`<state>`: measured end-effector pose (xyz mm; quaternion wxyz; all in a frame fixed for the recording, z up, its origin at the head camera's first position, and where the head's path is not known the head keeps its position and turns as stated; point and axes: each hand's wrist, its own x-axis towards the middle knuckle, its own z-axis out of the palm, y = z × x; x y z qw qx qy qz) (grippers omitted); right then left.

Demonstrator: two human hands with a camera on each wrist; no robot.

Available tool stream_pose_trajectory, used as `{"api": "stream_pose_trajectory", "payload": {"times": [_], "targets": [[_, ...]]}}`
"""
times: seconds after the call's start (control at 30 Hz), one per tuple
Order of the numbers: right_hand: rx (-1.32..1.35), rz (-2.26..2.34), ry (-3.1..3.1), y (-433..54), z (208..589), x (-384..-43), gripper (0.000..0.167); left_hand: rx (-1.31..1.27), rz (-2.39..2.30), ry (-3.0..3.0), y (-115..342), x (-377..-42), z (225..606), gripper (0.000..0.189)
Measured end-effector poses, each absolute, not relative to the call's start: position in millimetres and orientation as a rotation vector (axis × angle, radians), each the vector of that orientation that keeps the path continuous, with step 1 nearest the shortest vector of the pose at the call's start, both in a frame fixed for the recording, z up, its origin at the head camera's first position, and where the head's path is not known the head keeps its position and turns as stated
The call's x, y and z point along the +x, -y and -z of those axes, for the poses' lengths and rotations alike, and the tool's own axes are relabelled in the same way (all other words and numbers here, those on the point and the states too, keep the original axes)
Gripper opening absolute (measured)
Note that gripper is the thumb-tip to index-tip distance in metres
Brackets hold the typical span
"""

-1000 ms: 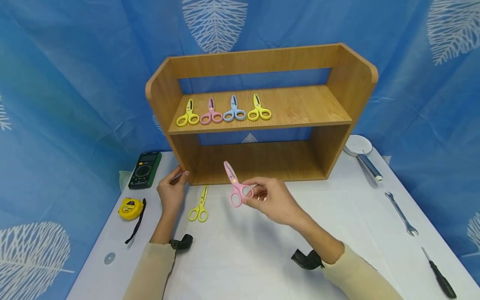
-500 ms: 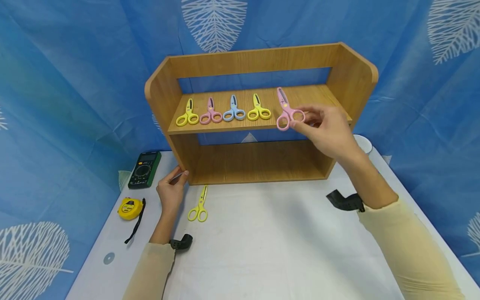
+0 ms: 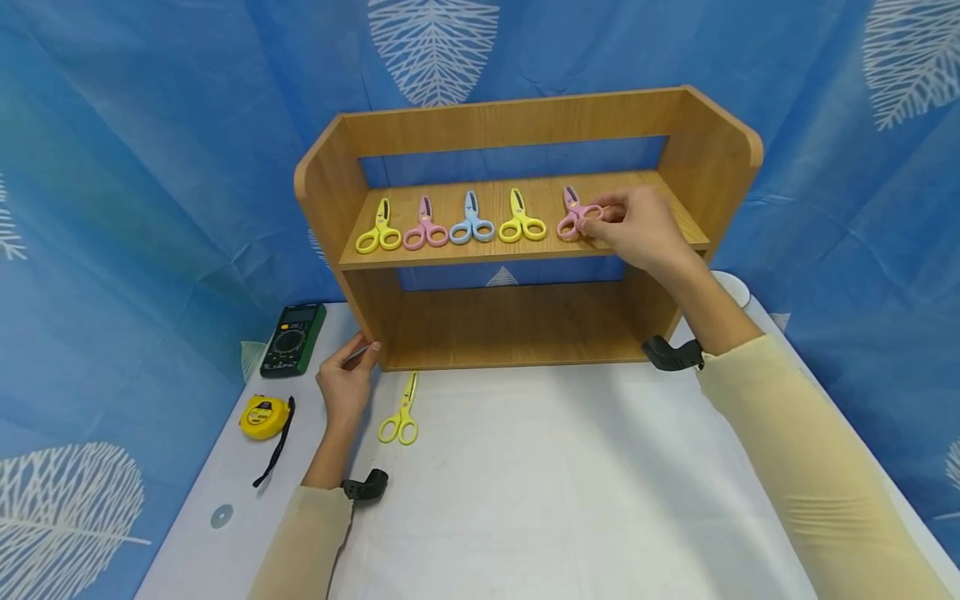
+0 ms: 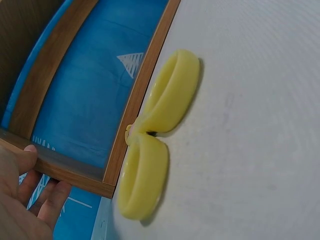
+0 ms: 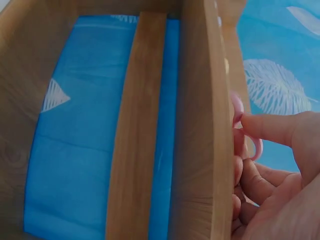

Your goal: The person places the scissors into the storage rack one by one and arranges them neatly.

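My right hand [image 3: 648, 225] pinches a pair of pink scissors [image 3: 576, 208] by a handle ring, at the right end of a row on the upper board of a wooden shelf [image 3: 525, 325]. The row holds yellow scissors [image 3: 382, 224], pink scissors [image 3: 426, 222], blue scissors [image 3: 472, 222] and yellow scissors [image 3: 518, 217], blades to the back. In the right wrist view, the upper board hides part of the held pair. At the shelf's lower left corner, my left hand [image 3: 347, 387] grips the side panel. Another pair of yellow scissors [image 4: 156, 175] lies on the table close by.
A green multimeter [image 3: 293, 340] and a yellow tape measure [image 3: 264, 417] lie left of the shelf, with a grey disc [image 3: 221, 516] nearer the front. Behind my right forearm a round white thing [image 3: 733, 288] shows partly. A blue patterned cloth [image 3: 187, 208] hangs behind.
My right hand has carried the pink scissors from above the table, up and right, then lowered them to the upper board beside the yellow pair. The left hand has stayed on the shelf.
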<state>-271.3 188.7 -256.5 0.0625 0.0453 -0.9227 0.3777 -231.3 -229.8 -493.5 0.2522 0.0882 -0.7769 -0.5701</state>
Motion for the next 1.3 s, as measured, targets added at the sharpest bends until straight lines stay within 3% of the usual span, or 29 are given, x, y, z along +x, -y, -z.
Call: {"api": "stream_pose_trajectory", "payload": {"times": [0.47, 0.6, 0.77, 1.0, 1.3], "targets": [[0.185, -1.037, 2.894, -188, 260, -272, 0.051, 0.225, 1.56, 2.109, 228, -231, 493, 0.042], [0.176, -1.062, 2.789, -188, 259, -261, 0.056, 0.22, 1.55, 2.111, 229, -231, 492, 0.042], [0.238, -1.095, 2.544, -184, 266, -238, 0.046, 0.21, 1.546, 2.102, 230, -232, 492, 0.043], [0.441, -1.193, 2.472, -162, 297, -207, 0.033, 0.197, 1.533, 2.111, 232, -232, 493, 0.045], [0.692, -1.467, 2.651, -98, 366, -182, 0.033, 0.203, 1.525, 2.11, 231, -231, 491, 0.044]]}}
